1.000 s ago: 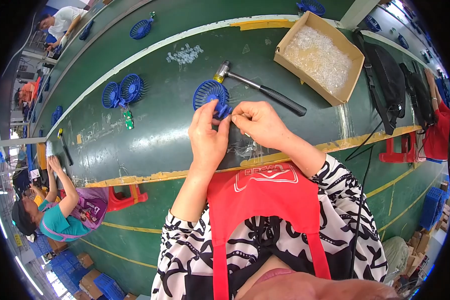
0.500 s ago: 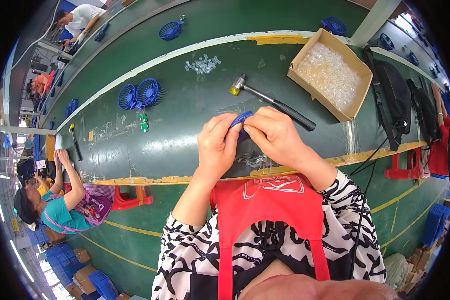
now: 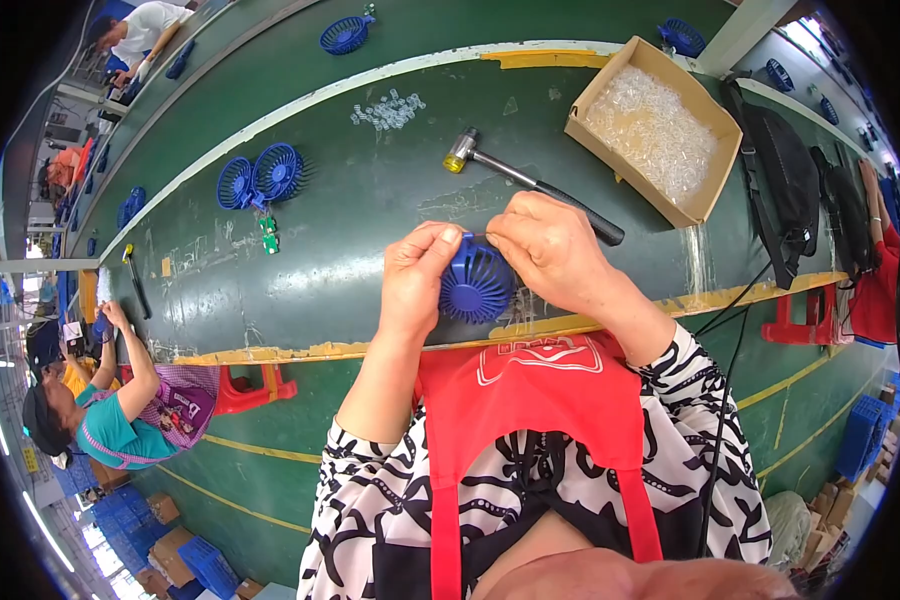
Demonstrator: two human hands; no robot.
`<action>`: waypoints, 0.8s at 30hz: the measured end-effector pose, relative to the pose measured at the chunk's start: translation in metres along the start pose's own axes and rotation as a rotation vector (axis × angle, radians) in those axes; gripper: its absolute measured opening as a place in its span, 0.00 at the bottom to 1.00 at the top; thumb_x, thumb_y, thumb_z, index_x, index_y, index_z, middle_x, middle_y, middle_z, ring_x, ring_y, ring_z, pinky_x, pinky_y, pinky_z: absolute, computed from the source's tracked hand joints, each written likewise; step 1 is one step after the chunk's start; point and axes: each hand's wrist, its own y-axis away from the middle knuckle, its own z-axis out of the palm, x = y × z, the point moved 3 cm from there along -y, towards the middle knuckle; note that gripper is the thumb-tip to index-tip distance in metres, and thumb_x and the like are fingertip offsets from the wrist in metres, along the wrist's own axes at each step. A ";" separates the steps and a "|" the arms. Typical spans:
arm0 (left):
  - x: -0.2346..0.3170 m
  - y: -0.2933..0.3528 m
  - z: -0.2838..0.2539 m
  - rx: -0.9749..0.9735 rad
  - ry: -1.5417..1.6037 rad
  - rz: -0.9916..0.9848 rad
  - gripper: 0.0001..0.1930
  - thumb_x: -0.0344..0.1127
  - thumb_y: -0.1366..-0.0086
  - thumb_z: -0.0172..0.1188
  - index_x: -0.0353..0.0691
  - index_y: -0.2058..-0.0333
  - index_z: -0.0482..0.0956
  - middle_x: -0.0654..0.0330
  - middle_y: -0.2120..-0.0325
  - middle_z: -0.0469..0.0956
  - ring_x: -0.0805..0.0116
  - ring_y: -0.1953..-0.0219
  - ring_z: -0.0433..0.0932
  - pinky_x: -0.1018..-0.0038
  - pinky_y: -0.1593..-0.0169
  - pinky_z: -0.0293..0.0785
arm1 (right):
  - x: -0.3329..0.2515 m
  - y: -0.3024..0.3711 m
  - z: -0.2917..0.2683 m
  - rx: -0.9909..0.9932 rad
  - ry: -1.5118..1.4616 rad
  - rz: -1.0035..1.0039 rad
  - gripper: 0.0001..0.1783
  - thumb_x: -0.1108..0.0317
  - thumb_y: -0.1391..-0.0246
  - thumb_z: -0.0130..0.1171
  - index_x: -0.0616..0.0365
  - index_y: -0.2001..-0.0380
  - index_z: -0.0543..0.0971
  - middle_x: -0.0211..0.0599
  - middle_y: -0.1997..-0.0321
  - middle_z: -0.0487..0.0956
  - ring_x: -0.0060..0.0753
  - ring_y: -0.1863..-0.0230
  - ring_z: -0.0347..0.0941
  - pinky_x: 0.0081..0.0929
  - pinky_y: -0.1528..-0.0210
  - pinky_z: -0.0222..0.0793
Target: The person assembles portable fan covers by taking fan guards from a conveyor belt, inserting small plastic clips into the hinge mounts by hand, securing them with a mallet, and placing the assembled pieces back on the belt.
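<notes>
A blue round fan cage hangs from my fingers over the near edge of the green bench, its slatted face toward me. My left hand is closed on its upper left, thumb at the short neck. At the other side of that neck my right hand is pinched closed; what lies between its fingertips is too small to make out. Beyond my hands lies a hammer with a black grip and a yellow-tipped head. To the left rests an opened pair of blue fan cages with a green circuit board beside it.
A cardboard box of small clear plastic pieces stands at the right. More clear pieces lie loose farther back. A black bag is right of the box. A co-worker sits at the left, near another hammer.
The fan cage has turned so its slatted face now shows below my hands. My left hand has shifted slightly left, and my right fingers have moved up to the neck.
</notes>
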 end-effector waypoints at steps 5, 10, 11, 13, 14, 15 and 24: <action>-0.003 -0.002 0.002 -0.011 0.058 -0.077 0.08 0.31 0.34 0.59 0.32 0.67 0.82 0.65 0.71 0.78 0.79 0.68 0.74 0.80 0.62 0.70 | 0.004 0.002 0.003 -0.035 -0.036 0.019 0.04 0.76 0.52 0.63 0.62 0.71 0.80 0.39 0.76 0.72 0.41 0.73 0.73 0.34 0.72 0.68; -0.017 -0.012 0.010 -0.024 -0.011 -0.196 0.07 0.31 0.35 0.61 0.32 0.68 0.83 0.66 0.75 0.79 0.79 0.73 0.73 0.81 0.67 0.70 | 0.023 0.010 0.009 -0.105 -0.051 0.085 0.03 0.75 0.50 0.62 0.62 0.70 0.80 0.41 0.75 0.73 0.42 0.72 0.73 0.34 0.71 0.68; -0.019 -0.015 0.010 -0.030 -0.010 -0.295 0.08 0.31 0.35 0.61 0.32 0.67 0.83 0.66 0.77 0.79 0.80 0.75 0.73 0.81 0.69 0.70 | 0.031 0.011 0.012 -0.114 -0.085 0.120 0.03 0.75 0.50 0.61 0.62 0.70 0.80 0.41 0.75 0.74 0.43 0.72 0.73 0.35 0.69 0.68; -0.017 -0.034 0.001 0.012 -0.109 -0.318 0.09 0.33 0.37 0.64 0.33 0.71 0.82 0.65 0.79 0.79 0.80 0.79 0.73 0.80 0.75 0.69 | 0.042 0.007 0.010 -0.067 -0.025 0.166 0.06 0.72 0.49 0.62 0.62 0.68 0.80 0.42 0.71 0.76 0.45 0.68 0.73 0.37 0.64 0.70; -0.012 -0.046 -0.006 0.012 -0.165 -0.348 0.09 0.34 0.38 0.65 0.34 0.73 0.81 0.65 0.79 0.78 0.80 0.80 0.72 0.80 0.76 0.68 | 0.043 0.003 0.005 -0.006 0.115 0.140 0.08 0.70 0.49 0.62 0.61 0.66 0.80 0.41 0.68 0.76 0.45 0.66 0.73 0.37 0.63 0.70; -0.005 -0.054 -0.008 0.027 -0.179 -0.352 0.09 0.34 0.38 0.65 0.36 0.75 0.79 0.66 0.81 0.77 0.80 0.80 0.72 0.80 0.76 0.68 | 0.043 -0.002 0.000 0.056 0.255 0.112 0.10 0.69 0.49 0.63 0.61 0.64 0.80 0.40 0.66 0.76 0.45 0.63 0.73 0.37 0.62 0.70; 0.004 -0.019 -0.019 0.277 -0.996 0.429 0.30 0.43 0.47 0.71 0.30 0.51 0.73 0.45 0.52 0.75 0.48 0.47 0.71 0.59 0.44 0.67 | 0.074 0.002 0.009 -0.188 0.486 0.251 0.09 0.72 0.50 0.61 0.62 0.68 0.72 0.43 0.65 0.73 0.47 0.62 0.73 0.41 0.63 0.71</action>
